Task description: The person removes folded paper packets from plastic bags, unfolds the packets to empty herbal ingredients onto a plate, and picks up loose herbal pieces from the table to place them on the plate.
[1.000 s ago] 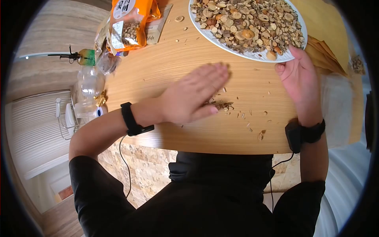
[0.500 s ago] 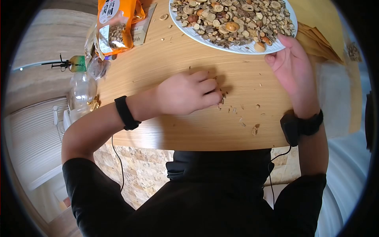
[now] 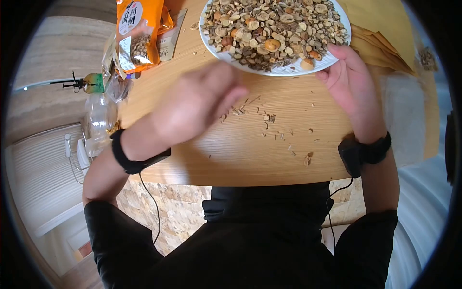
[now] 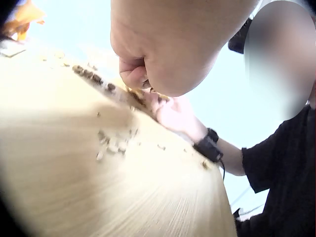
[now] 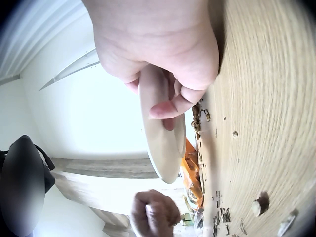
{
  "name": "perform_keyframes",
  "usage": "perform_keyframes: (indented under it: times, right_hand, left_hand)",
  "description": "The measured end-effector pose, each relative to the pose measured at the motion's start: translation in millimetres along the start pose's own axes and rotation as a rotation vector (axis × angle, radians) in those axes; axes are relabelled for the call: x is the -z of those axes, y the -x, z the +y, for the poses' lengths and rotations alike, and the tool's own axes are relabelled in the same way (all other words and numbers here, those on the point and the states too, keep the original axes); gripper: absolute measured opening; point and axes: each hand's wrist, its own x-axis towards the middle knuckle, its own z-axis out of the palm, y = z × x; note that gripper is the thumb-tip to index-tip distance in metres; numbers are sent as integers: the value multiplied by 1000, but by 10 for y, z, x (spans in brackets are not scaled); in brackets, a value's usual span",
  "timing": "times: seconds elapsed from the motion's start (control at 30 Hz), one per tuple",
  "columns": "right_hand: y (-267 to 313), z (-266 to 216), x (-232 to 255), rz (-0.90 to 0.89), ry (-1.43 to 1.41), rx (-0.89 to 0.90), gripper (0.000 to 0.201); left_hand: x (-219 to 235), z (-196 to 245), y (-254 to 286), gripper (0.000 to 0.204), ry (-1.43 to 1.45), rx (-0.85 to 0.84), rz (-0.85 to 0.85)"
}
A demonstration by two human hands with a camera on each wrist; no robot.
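A white plate [image 3: 293, 70] heaped with dried herb slices and pieces [image 3: 284, 33] is at the far side of the table. My right hand [image 3: 350, 86] grips its near right rim, thumb on top and fingers beneath, as the right wrist view also shows. My left hand [image 3: 192, 103], blurred, is raised near the plate's left front edge with curled fingers. In the left wrist view, small brown bits show at the fingertips of this left hand [image 4: 168, 54]. Loose herb scraps [image 3: 269, 118] lie on the wooden table [image 3: 231, 159] below the plate.
An orange printed bag [image 3: 139, 33] of dried pieces stands at the back left, beside a flat packet [image 3: 171, 41]. Clear plastic containers [image 3: 101, 113] are at the left edge. Brown paper [image 3: 380, 50] and a clear plastic bag [image 3: 404, 115] lie on the right.
My left hand swept flat over the scraps, then curled its fingers down at them, and has now lifted toward the plate. The plate has shifted slightly toward my body, still in my right hand.
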Motion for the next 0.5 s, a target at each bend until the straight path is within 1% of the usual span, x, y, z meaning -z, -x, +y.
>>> perform_keyframes:
  times: [0.03,0.1,0.13,0.2,0.23,0.3,0.33,0.37,0.43,0.5]
  right_hand:
    - [3,8,8,-3,-1,-1,18]
    - [-1,23,43,-92,17,-37,20]
    - [-2,33,38,-100,20,-38,20]
    - [9,56,25,-78,157,-62,24]
    - [10,67,37,-86,158,-61,24]
    - [16,71,33,-104,114,-113,30]
    - [35,66,5,-110,115,-110,30]
    - [65,50,-78,-93,87,-130,32]
    - [65,42,-89,-73,59,-149,34]
    - [45,61,-13,-122,29,-150,37]
  left_hand:
    - [125,37,-66,19,-3,3,0]
    - [349,60,-207,16,-1,48,221]
    - [385,32,-247,16,-7,52,227]
    - [418,-47,-348,12,17,95,292]
    - [412,-79,-395,12,11,97,298]
    - [389,-146,-500,10,46,130,187]
    - [363,-208,-524,9,135,68,92]
    - [236,-109,-525,11,65,62,155]
    - [173,-245,-537,12,68,-102,141]
    - [194,-254,-536,11,68,-121,152]
